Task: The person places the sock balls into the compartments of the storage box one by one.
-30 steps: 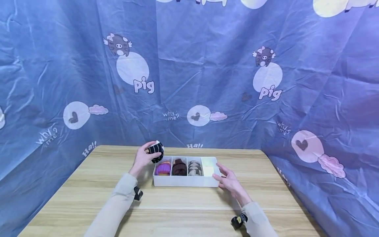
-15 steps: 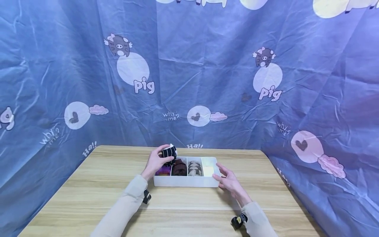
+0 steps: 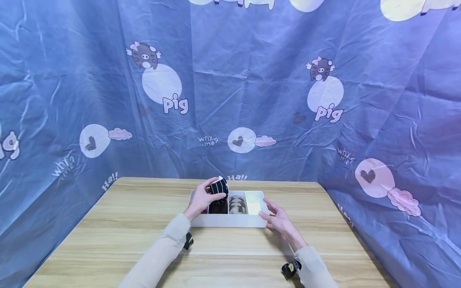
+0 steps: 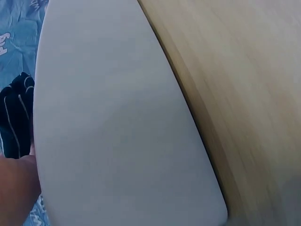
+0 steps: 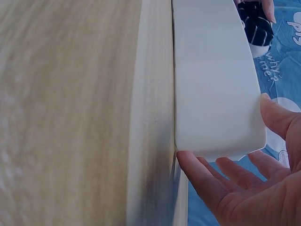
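Note:
My left hand (image 3: 201, 201) pinches a rolled-up black pair of socks with white stripes (image 3: 219, 187) above the second compartment from the left of a white divided box (image 3: 230, 221). Under it, dark brown socks (image 3: 218, 209) show partly. A grey-and-white rolled pair (image 3: 237, 205) lies in the third compartment. Most of the purple pair in the leftmost compartment is behind the left hand. At the box's right end, my right hand (image 3: 280, 221) grips the corner; the right wrist view has the thumb at the upper edge and fingers (image 5: 197, 176) against the end wall.
The box stands on a wood-grain table (image 3: 230, 256), nearer its back edge. A blue cloth printed with pigs (image 3: 245, 92) hangs behind the table and along both sides. The rightmost compartment (image 3: 254, 203) shows its pale floor.
My left hand has carried the black striped socks rightward, from the box's left end to above the second compartment. My right hand has stayed at the box's right end.

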{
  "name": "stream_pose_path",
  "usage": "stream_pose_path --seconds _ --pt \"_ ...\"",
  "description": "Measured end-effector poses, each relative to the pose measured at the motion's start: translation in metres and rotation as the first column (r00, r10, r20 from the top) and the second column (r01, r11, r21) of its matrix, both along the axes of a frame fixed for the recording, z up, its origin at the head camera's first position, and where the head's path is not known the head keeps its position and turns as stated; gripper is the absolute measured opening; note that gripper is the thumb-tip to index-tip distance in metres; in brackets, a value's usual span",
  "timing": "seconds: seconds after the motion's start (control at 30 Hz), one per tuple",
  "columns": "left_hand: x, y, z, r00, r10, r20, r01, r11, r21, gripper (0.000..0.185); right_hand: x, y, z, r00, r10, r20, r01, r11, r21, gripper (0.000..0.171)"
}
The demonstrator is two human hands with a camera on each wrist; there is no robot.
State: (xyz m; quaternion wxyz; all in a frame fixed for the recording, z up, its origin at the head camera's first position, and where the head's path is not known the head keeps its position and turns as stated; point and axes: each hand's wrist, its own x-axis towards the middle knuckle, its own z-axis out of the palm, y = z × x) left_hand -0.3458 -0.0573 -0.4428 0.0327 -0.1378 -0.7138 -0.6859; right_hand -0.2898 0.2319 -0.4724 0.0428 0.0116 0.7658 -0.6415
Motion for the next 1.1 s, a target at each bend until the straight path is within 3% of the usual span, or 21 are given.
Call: stream_pose_path --seconds 0.2,0.43,0.73,1.1 --pt "-0.002 0.017 -0.003 0.993 -0.111 -0.028 0.111 0.994 0.001 0.073 0.001 -0.001 0.001 1.000 0.008 -0.005 -0.008 1.000 -0.009 0.069" --pt "0.001 0.038 -0.006 0.984 -0.178 -0.031 0.177 0.984 -0.020 0.075 0.001 -0.003 0.000 1.000 -0.004 0.001 0.004 1.000 -0.013 0.069" --pt "0.006 0.061 -0.007 0.982 -0.191 -0.007 0.189 0.977 -0.094 0.076 0.003 -0.002 0.002 1.000 -0.001 0.004 0.001 1.000 -0.029 0.069" --pt "0.006 0.087 -0.013 0.994 -0.106 -0.041 0.098 0.982 -0.164 0.070 0.005 -0.003 0.008 1.000 0.004 0.017 -0.003 1.000 -0.026 0.068"
